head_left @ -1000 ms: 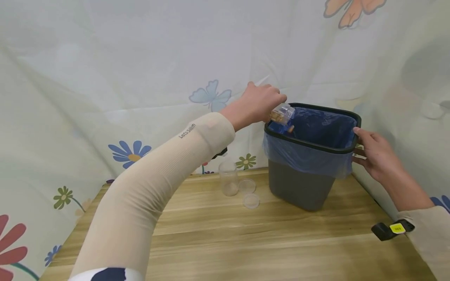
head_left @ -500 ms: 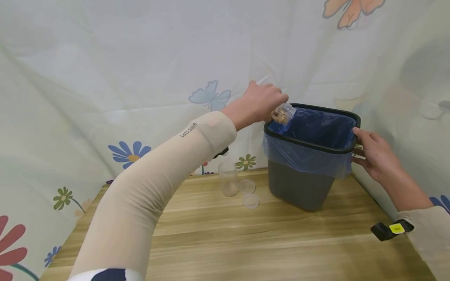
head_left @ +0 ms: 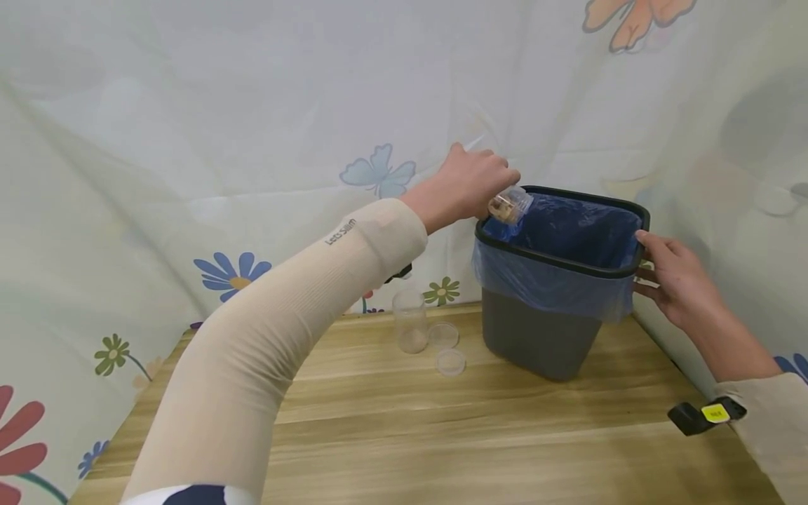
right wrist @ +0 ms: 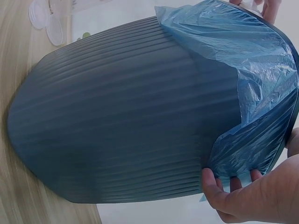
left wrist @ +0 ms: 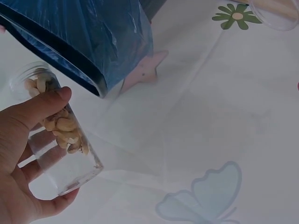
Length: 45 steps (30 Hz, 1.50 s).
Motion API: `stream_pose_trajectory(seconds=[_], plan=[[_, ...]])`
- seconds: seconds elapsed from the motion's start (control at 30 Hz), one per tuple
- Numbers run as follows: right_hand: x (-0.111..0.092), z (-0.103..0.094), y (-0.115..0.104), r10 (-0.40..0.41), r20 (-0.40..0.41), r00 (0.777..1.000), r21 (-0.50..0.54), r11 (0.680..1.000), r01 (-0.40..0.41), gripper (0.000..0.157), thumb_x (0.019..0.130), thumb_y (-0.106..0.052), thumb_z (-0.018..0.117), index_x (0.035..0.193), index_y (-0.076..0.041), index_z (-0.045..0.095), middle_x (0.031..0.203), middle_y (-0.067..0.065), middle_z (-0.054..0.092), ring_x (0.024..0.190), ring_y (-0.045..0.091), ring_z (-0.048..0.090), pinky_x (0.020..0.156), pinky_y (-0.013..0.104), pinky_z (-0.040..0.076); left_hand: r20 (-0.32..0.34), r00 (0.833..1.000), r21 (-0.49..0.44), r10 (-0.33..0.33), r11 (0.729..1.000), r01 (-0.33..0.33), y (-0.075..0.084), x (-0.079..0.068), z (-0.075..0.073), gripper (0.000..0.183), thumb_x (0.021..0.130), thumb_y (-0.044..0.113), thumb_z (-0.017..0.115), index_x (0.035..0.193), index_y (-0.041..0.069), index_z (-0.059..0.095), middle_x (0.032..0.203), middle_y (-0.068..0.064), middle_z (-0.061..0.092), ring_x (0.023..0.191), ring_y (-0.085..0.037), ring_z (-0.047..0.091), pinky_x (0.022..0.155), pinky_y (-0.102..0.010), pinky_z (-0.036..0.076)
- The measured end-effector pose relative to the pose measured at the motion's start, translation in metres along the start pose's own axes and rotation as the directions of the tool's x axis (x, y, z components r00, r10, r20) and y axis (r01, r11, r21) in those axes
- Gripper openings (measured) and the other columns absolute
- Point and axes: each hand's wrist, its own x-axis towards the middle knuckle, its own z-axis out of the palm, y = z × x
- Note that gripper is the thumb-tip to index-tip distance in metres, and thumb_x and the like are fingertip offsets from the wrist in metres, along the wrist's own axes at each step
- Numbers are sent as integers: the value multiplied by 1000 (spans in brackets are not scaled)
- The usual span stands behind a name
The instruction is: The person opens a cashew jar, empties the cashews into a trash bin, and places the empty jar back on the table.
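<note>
Slightly rightward edges the left hand (head_left: 476, 184), grip wrapped around the clear jar (head_left: 513, 203), nuts (left wrist: 67, 133) bunched inside! Its long axis slants, base up-left, mouth pointing down and right at the left rim of the bin (head_left: 543, 337). The right hand (head_left: 678, 277) holds the bin's right side, thumb on the rim. Left of it, on the tabletop (head_left: 404, 421): a second jar (head_left: 410, 330) upright, two lids (head_left: 451, 362).
</note>
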Motion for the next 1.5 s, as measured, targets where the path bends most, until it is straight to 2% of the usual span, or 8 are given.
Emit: stream_pose_trajectory(seconds=[0.17,0.37,0.53,0.83,1.03,1.27,1.5], plan=[[-1,1,-1,-2,3,1000,-4,1000,2,33,103,-44,56,122,-22,40,117,2,45,86,5,66,70,22,55,-4,1000,13,13,1000,-13,1,-1,-2,54,94,21,72,144,24,52,143,3,56,128,-22,53,102,-62,41],[-1,1,-1,-8,24,1000,10,1000,7,32,104,-41,54,122,-18,42,110,-3,51,86,6,67,70,23,55,-13,1000,20,28,999,-28,4,0,-3,53,96,18,69,146,24,52,145,3,55,131,-21,51,106,-65,37],[0,1,-1,3,0,1000,2,1000,-3,30,103,-43,55,120,-22,41,116,1,45,85,4,66,69,22,54,6,999,40,39,998,-39,11,3,-4,54,97,19,68,147,26,50,146,4,54,132,-20,50,108,-67,34],[0,3,0,4,-11,1000,-11,1000,-4,29,103,-44,55,119,-24,40,118,2,43,86,3,64,69,21,54,-21,999,73,44,996,-42,20,4,-7,57,97,20,69,149,29,48,147,6,53,130,-17,51,107,-59,38],[0,4,0,3,-10,1000,-15,1000,-3,31,103,-45,55,121,-24,41,118,1,44,87,2,63,69,21,54,-29,999,89,44,995,-41,21,5,-7,57,97,19,69,149,28,49,146,6,54,128,-18,52,107,-60,37],[1,4,0,-1,-7,1000,-28,1000,1,32,103,-45,55,121,-23,41,118,1,44,87,3,62,70,20,54,-28,999,105,41,994,-37,20,4,-7,63,93,24,76,149,30,48,148,6,52,133,-19,48,110,-61,33],[1,4,0,-6,2,1000,-13,1000,6,35,103,-44,55,124,-20,42,118,1,46,86,2,65,69,21,54,-25,999,102,43,994,-40,19,4,-6,61,93,23,75,148,29,50,147,6,53,132,-20,48,110,-61,33]])
